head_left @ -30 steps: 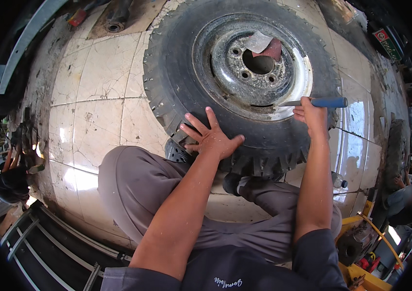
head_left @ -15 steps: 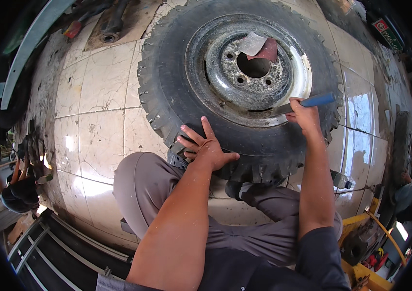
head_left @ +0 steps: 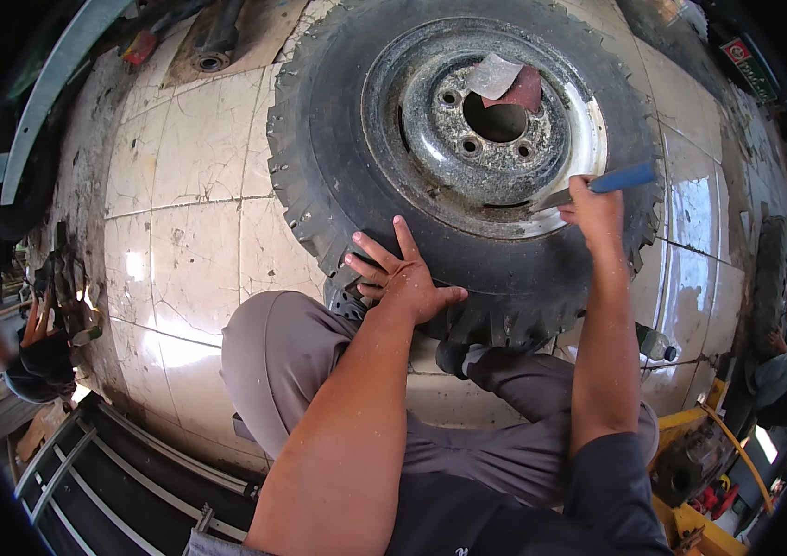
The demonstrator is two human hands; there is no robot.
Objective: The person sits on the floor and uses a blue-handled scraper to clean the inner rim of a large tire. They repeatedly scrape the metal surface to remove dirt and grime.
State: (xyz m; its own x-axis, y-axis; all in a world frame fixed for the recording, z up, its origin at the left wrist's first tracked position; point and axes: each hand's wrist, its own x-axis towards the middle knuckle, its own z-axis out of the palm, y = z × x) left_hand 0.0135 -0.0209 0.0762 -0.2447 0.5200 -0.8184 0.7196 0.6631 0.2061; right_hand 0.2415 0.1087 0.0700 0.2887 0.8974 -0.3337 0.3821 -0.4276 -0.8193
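Note:
A large tyre (head_left: 333, 139) with knobby tread lies flat on the floor in front of me, mounted on a steel wheel rim (head_left: 421, 185). Most of the rim is grimy and worn, while its right side shines bare and pale. My right hand (head_left: 595, 211) is wrapped round a scraper with a blue handle (head_left: 623, 177); its flat grey blade points left against the rim's lower right edge. With fingers spread, my left hand (head_left: 404, 280) rests on the near sidewall. Two folded pieces of sandpaper (head_left: 495, 78), grey and reddish, lie by the centre hole.
Cracked cream tiles (head_left: 194, 255) surround the tyre. A plastic bottle (head_left: 656, 343) lies to the right of my leg. Black panels with metal rails (head_left: 111, 473) stand lower left, and a yellow frame (head_left: 704, 528) lower right. People are at both far sides.
The tyre and rim sit slightly further right and lower in the picture. My right hand and the scraper have shifted slightly right; my left hand stays spread on the sidewall.

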